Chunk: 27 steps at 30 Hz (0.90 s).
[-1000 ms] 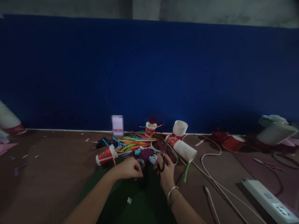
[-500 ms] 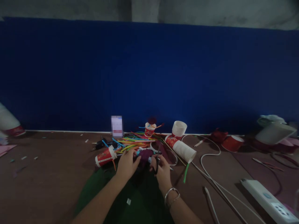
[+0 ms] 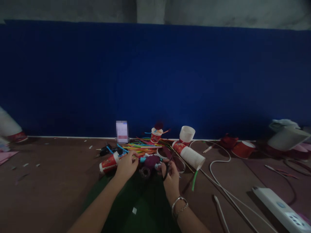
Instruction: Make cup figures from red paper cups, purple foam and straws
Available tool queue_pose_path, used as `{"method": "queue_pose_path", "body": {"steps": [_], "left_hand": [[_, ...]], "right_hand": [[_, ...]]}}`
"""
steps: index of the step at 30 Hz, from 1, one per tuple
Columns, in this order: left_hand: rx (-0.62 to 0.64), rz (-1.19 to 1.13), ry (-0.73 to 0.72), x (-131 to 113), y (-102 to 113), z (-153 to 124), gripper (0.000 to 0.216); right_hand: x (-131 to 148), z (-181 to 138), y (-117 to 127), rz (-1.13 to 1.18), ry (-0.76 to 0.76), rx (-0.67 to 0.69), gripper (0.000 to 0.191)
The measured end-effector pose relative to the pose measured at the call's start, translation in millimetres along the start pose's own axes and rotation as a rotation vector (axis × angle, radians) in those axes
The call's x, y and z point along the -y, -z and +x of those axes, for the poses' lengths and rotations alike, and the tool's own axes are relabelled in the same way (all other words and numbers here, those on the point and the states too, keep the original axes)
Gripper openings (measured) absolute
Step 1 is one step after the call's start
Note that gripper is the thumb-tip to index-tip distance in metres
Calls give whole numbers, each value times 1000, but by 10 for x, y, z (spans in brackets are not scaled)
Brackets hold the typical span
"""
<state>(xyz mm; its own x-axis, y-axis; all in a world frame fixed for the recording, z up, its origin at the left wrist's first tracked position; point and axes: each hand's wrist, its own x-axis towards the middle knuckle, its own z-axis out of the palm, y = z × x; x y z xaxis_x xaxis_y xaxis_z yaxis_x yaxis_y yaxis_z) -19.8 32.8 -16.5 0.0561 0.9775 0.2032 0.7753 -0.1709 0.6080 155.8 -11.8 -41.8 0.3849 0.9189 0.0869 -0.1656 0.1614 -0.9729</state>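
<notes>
My right hand (image 3: 172, 176), with a bracelet at the wrist, is closed on scissors (image 3: 166, 172) with dark handle loops. Just left of it lies a dark purple bundle (image 3: 151, 161) with a light blue piece (image 3: 143, 160) at its left side. My left hand (image 3: 127, 166) is at the near edge of a pile of coloured thin sticks (image 3: 143, 149). Its fingertips are bent together, apart from the purple bundle; what they pinch is too small to make out. A red paper cup (image 3: 108, 163) lies on its side behind the left hand.
A small red cup (image 3: 155, 136) with coloured sticks stands behind the pile. Stacked white-and-red paper cups (image 3: 193, 157) lie to the right. White cables (image 3: 217, 176) run towards a power strip (image 3: 279, 205). A blue panel (image 3: 155, 74) rises behind the brown surface (image 3: 53, 191).
My left hand has moved left, away from the purple bundle, uncovering the light blue piece and a dark roundish part below. My right hand has shifted slightly right with the scissors.
</notes>
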Motion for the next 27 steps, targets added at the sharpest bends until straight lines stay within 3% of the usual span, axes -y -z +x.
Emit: {"method": "queue_pose_path", "body": {"steps": [3,7,13,23,27], "left_hand": [[158,104,2,26,94,5,9],[283,154,-15,40,33,-71,20],[276,123,-53,-20,-41,-129,33],[274,36,-46,-85,11,-107,11],[271,-34,-27,-96,-4,-144,34]], "right_hand": [[-2,-7,-5,20,20,6,31],[-34,-7,-2,4,26,30,31],[-28,-9,3,-34,49,14,30],[-19,-23,8,-71,6,32,32],[-6,-21,-4,-61,-8,38,32]]}}
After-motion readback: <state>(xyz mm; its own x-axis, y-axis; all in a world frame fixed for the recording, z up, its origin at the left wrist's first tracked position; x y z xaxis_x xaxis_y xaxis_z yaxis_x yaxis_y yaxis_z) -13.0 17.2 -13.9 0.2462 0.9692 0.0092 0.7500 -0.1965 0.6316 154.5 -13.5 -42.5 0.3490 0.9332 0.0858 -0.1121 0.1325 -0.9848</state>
